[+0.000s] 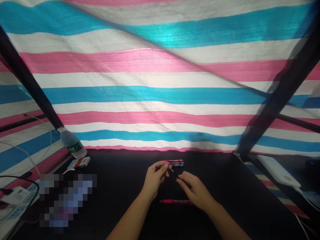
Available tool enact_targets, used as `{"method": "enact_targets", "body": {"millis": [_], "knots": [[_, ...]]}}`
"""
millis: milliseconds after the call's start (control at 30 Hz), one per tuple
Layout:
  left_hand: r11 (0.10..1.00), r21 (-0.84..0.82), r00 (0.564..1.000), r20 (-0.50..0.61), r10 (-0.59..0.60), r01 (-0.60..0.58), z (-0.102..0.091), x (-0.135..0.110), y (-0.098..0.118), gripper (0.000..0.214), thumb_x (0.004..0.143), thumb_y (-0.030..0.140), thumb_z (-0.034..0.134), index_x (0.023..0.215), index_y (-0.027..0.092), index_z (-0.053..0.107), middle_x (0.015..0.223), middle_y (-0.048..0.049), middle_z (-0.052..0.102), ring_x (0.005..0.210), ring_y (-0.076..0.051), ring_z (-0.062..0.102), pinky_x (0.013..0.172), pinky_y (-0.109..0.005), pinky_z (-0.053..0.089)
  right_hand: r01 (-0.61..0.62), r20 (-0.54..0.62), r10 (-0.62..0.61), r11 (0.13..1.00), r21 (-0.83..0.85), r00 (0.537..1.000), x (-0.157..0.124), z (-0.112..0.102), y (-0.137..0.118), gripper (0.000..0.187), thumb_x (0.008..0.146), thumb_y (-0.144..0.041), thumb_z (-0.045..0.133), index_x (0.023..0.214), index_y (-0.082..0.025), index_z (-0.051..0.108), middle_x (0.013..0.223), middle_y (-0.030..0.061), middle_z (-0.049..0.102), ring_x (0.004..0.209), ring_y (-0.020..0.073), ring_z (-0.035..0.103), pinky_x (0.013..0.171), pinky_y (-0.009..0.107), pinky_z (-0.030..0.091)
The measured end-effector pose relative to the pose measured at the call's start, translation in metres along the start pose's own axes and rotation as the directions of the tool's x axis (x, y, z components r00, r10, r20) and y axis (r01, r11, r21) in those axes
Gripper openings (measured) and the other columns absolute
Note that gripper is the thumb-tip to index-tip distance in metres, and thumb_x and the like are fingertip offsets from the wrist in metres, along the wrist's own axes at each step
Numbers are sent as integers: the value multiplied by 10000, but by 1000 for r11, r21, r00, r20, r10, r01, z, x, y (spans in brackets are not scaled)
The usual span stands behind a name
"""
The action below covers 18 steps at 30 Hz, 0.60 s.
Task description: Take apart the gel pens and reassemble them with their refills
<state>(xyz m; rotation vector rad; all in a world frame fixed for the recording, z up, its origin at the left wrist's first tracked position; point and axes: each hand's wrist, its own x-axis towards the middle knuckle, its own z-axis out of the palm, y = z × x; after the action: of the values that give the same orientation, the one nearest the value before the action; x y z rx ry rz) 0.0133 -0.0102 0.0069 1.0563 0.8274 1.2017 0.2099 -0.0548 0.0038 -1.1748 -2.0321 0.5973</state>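
Note:
My left hand (155, 177) and my right hand (193, 189) meet over a dark table (120, 186), each pinching one end of a thin pen part (173, 172), perhaps a refill. Fingers of both hands are closed around it. A pink pen (175, 201) lies flat on the table just under my right hand. Several more pens (176, 163), pink and blue, lie side by side a little beyond my hands.
A plastic water bottle (72, 143) leans at the back left by a red and white small box (79, 162). A power strip with cables (15, 198) sits far left. A white power bank (278, 171) lies right. A striped tarp (160, 83) and dark poles (282, 93) stand behind.

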Motion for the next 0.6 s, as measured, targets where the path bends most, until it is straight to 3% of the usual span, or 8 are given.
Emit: {"method": "enact_targets", "body": {"millis": [200,467,567,600], "knots": [[991,132,1000,-12,-4,6,3,-2,4,438,769,505,813,987,128,767,607,7,604,418,-33,292,430,-209,148,-5,-40,5,1000,-7,999,0,1,2,244,1044,-309,486,902,-231,668,806,21,572,731,195,592,678,317,444],[984,154,992,79,-103,90,7,-5,1,407,796,488,792,956,114,759,600,6,593,405,-23,267,420,-207,112,-8,-48,8,1000,9,999,0,3,1,259,1043,-333,485,896,-231,673,807,19,550,728,191,581,675,323,450],[990,120,996,41,-83,78,7,-3,2,405,793,486,797,927,106,759,581,12,575,399,-18,262,414,-203,102,-48,-74,58,991,123,996,-2,7,7,180,1022,-310,508,1117,-249,648,859,19,570,763,193,590,713,321,493],[993,97,997,15,-72,70,6,-3,2,407,792,488,799,922,105,757,575,17,566,397,-15,255,413,-202,97,-63,-88,79,982,178,993,-2,8,10,235,1012,-288,511,1227,-255,599,906,24,583,798,195,601,747,324,514]]}}
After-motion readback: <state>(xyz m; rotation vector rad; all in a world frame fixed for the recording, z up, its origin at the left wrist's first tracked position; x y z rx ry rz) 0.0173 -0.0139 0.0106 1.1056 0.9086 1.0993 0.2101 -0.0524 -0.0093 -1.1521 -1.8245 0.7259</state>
